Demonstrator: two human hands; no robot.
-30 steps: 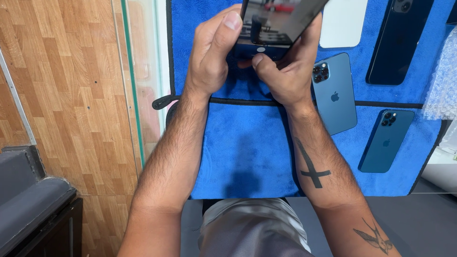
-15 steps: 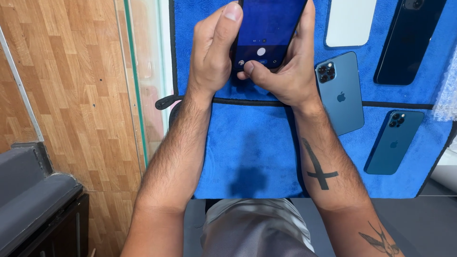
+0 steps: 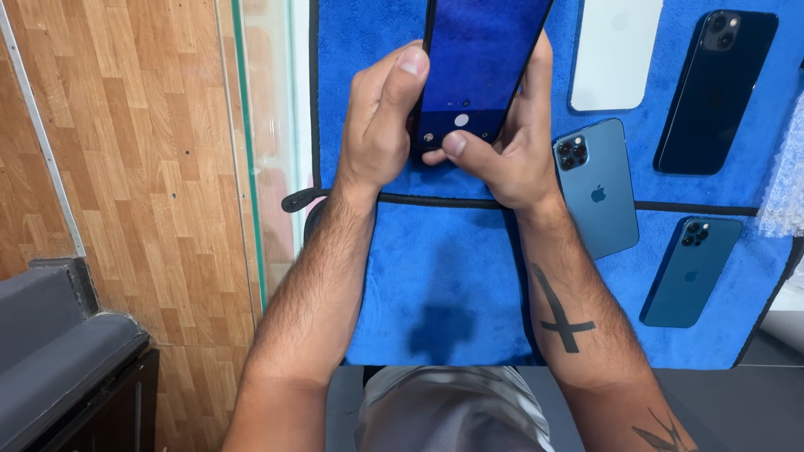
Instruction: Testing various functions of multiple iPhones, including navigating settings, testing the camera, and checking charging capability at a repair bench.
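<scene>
Blue cloth mat [image 3: 452, 276] spread under my arms, four phones lying face down along its right side. Dark phone [image 3: 481, 63] held above mat, screen lit blue, white round button low. My left hand [image 3: 381, 125] and right hand [image 3: 511, 146] both clasp its edges, right thumb by button.

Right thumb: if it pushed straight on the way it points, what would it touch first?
The right thumb likely meets the phone, its screen near the white round button; the gap is unclear.

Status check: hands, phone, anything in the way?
Left hand and right hand both grip held phone, screen lit. Right thumb near on-screen button. Four phones lie on blue mat beneath.
</scene>
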